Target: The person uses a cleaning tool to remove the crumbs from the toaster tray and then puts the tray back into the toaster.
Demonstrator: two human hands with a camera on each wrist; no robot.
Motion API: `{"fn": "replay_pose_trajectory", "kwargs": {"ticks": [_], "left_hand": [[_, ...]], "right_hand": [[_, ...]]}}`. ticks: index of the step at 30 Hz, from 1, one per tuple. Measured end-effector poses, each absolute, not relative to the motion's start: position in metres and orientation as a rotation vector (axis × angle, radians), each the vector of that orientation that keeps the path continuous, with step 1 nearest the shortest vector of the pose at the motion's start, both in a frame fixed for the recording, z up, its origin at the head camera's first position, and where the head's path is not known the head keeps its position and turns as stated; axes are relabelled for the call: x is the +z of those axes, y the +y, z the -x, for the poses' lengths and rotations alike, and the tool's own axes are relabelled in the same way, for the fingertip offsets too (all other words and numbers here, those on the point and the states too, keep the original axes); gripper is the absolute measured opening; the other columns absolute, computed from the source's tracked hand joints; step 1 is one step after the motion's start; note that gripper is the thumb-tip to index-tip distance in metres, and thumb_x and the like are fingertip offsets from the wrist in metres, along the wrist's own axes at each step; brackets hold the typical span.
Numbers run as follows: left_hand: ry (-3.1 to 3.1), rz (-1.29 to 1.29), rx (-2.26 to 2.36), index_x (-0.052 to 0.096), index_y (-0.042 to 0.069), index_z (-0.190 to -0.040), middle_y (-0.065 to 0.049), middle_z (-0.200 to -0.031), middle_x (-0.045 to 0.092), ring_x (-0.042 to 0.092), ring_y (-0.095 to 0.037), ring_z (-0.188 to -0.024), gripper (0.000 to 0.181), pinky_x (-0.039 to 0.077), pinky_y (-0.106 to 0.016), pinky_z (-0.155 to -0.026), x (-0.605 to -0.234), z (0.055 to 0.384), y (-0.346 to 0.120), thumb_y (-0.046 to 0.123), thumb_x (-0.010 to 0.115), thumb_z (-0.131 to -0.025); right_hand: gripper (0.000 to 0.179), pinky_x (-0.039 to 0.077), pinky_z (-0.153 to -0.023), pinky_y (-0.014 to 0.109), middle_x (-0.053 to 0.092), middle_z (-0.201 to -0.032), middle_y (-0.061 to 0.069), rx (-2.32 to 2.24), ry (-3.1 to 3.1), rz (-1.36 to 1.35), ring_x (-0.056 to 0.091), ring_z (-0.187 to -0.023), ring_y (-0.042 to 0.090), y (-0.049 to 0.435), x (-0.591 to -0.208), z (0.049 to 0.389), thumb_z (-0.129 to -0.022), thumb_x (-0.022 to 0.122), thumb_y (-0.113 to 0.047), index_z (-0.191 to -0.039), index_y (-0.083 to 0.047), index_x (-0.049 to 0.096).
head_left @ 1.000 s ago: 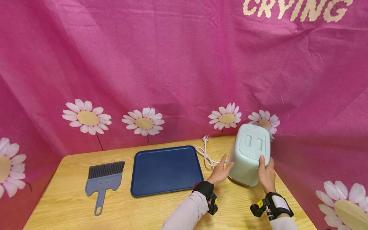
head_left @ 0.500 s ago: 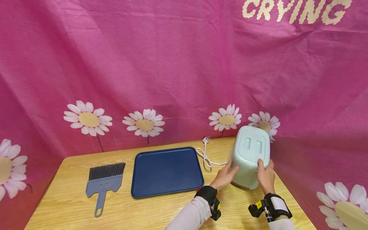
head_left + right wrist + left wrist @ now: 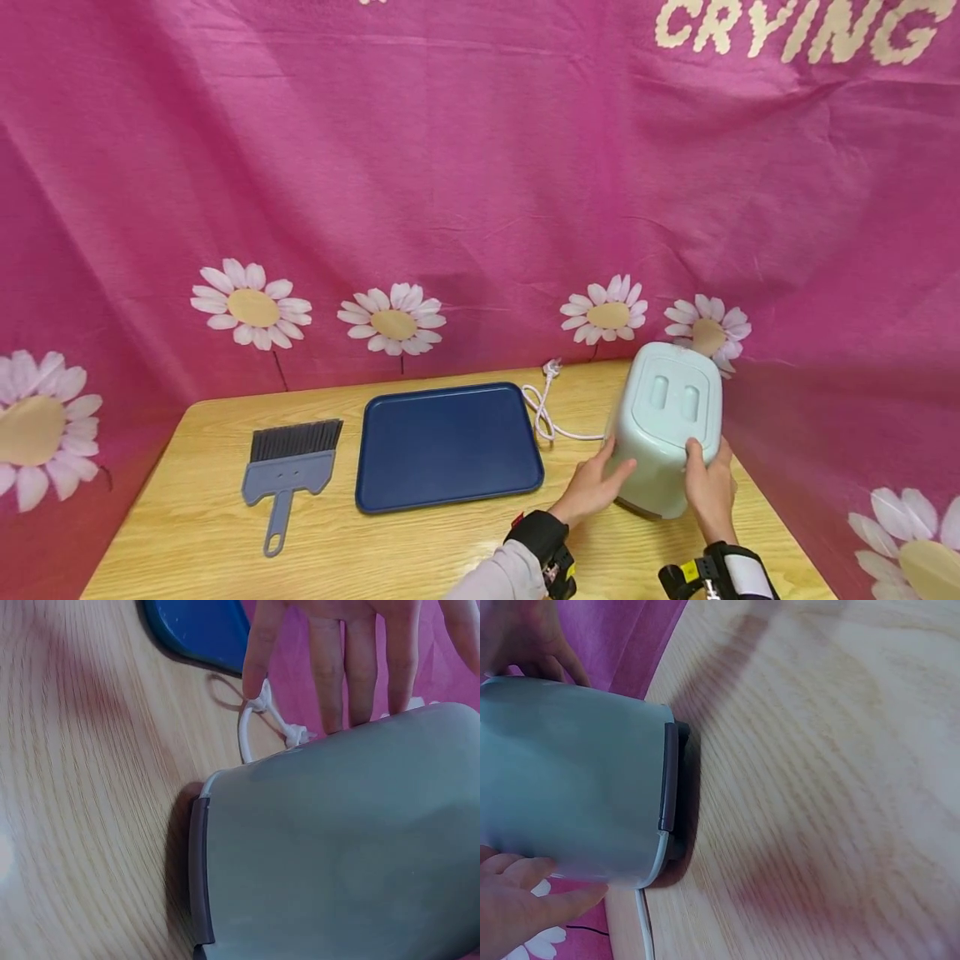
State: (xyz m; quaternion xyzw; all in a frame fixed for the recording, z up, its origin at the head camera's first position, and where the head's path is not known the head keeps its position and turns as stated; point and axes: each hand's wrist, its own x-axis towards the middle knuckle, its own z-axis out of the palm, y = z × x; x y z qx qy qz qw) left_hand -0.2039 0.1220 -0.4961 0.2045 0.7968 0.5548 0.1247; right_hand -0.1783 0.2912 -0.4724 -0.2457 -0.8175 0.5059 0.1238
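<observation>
A pale green toaster (image 3: 667, 417) with two oblong recesses in its lidded top and a dark strip low on its front stands at the right of the table. My left hand (image 3: 592, 487) presses its left side; the right wrist view shows straight fingers (image 3: 361, 667) with their tips against the wall. Holding the opposite side is my right hand (image 3: 708, 492), thumb at the front top edge and fingers round the right side. In the left wrist view both hands flank the toaster (image 3: 570, 780), the right hand (image 3: 529, 641) above and the left hand (image 3: 517, 907) below.
A white cord (image 3: 542, 408) with a plug runs out to the toaster's left. The navy tray (image 3: 450, 450) lies mid-table, and a grey brush (image 3: 288, 475) lies left of it. Pink cloth (image 3: 480, 208) with printed daisies hangs behind and at the sides.
My left hand has closed in from beside the toaster to its left side. The toaster has shifted slightly towards me, its cord now drawn straighter. The head view has turned a little.
</observation>
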Motion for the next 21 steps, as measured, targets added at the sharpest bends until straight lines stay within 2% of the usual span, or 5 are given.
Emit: {"fn": "replay_pose_trajectory", "kwargs": {"ticks": [11, 16, 21], "left_hand": [[2.452, -0.592, 1.586, 0.035, 0.001, -0.145, -0.017, -0.138, 0.050, 0.047, -0.026, -0.127, 0.059, 0.038, -0.031, -0.101, -0.495, 0.179, 0.116, 0.036, 0.048, -0.099], [2.474, -0.553, 1.618, 0.037, 0.001, -0.144, -0.017, -0.137, 0.050, 0.048, -0.024, -0.125, 0.059, 0.039, -0.030, -0.101, -0.493, 0.169, 0.109, 0.037, 0.050, -0.099], [2.521, -0.589, 1.658, 0.040, -0.001, -0.142, -0.019, -0.134, 0.053, 0.052, -0.026, -0.122, 0.060, 0.041, -0.032, -0.098, -0.498, 0.160, 0.102, 0.041, 0.046, -0.099]], "right_hand": [[0.065, 0.022, -0.100, 0.064, 0.025, -0.143, 0.038, 1.415, -2.371, 0.695, 0.027, -0.128, 0.055, 0.279, -0.473, 0.157, -0.101, 0.031, -0.030, -0.152, -0.003, 0.002], [0.063, 0.023, -0.099, 0.064, 0.028, -0.139, 0.040, 1.397, -2.350, 0.652, 0.029, -0.125, 0.057, 0.271, -0.474, 0.149, -0.100, 0.033, -0.026, -0.150, 0.001, 0.006], [0.061, 0.023, -0.097, 0.066, 0.030, -0.134, 0.043, 1.371, -2.336, 0.640, 0.031, -0.121, 0.060, 0.261, -0.477, 0.139, -0.100, 0.035, -0.023, -0.148, 0.006, 0.011]]}}
